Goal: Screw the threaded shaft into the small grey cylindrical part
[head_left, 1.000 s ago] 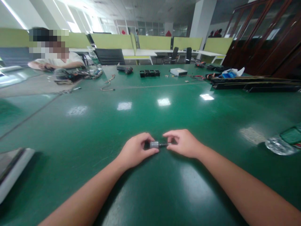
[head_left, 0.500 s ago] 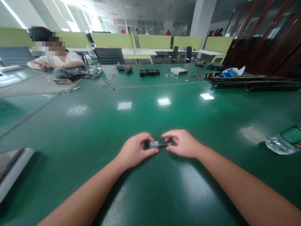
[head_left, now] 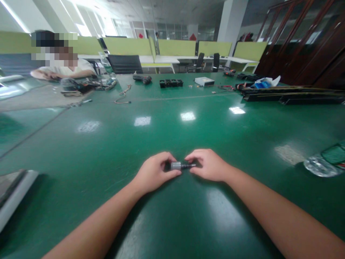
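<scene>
Far left: grey-and-white flat slab at table edge; co-worker seated beyond, forearms on the table. Thin cable toward the back. Left hand: fingers curled part-way, thumb on near side, grey cylinder with dark shaft between them, can't tell how firm the hold is. Part lies sideways, shaft pointing right, in the gap between the two hands. Right hand: fingers and thumb parted, shaft tip between, can't tell if touching. Black rails back right, clear plastic item near right edge
</scene>
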`<move>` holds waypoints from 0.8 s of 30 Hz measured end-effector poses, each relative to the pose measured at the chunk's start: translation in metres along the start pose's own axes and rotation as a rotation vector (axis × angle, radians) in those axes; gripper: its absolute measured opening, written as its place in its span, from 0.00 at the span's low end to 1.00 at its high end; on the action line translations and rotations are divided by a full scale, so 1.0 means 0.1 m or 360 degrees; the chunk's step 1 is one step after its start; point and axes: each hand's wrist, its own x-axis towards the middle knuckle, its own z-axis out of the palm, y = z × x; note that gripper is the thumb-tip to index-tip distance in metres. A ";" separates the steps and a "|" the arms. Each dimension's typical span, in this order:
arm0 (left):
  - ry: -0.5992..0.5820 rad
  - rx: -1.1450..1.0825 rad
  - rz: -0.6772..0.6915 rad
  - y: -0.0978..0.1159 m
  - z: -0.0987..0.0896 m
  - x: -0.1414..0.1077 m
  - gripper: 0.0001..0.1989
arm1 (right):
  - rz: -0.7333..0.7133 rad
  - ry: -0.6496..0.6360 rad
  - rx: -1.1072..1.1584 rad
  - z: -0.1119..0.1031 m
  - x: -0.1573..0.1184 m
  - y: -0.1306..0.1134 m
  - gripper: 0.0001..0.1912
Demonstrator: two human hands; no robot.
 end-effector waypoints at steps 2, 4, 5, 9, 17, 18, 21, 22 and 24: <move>-0.0004 -0.0002 0.0003 0.00 0.00 0.00 0.16 | -0.0003 -0.0003 -0.0005 0.00 0.00 0.00 0.16; -0.0001 -0.0005 0.0002 0.00 0.00 0.00 0.16 | -0.0004 -0.0011 -0.0014 0.00 0.00 0.00 0.16; 0.0001 -0.0006 0.0001 0.00 0.00 0.00 0.15 | -0.0004 -0.0013 -0.0017 0.00 0.00 -0.01 0.16; -0.0002 -0.0006 0.0004 0.00 0.00 0.00 0.15 | -0.0005 -0.0008 -0.0020 0.00 0.00 -0.02 0.14; -0.0011 0.0001 0.0023 0.01 0.00 0.00 0.15 | -0.0033 -0.0031 -0.0055 0.03 0.01 -0.06 0.11; -0.0014 0.0001 0.0026 0.01 0.00 -0.01 0.15 | -0.0035 -0.0034 -0.0059 0.03 0.01 -0.07 0.11; -0.0019 0.0004 0.0032 0.00 0.00 -0.01 0.15 | -0.0053 -0.0047 -0.0074 0.03 0.01 -0.07 0.10; -0.0019 0.0006 0.0034 0.00 0.00 -0.01 0.16 | -0.0062 -0.0053 -0.0084 0.03 0.01 -0.07 0.10; -0.0016 0.0011 0.0033 0.00 0.00 -0.01 0.16 | -0.0078 -0.0061 -0.0109 0.03 0.02 -0.07 0.09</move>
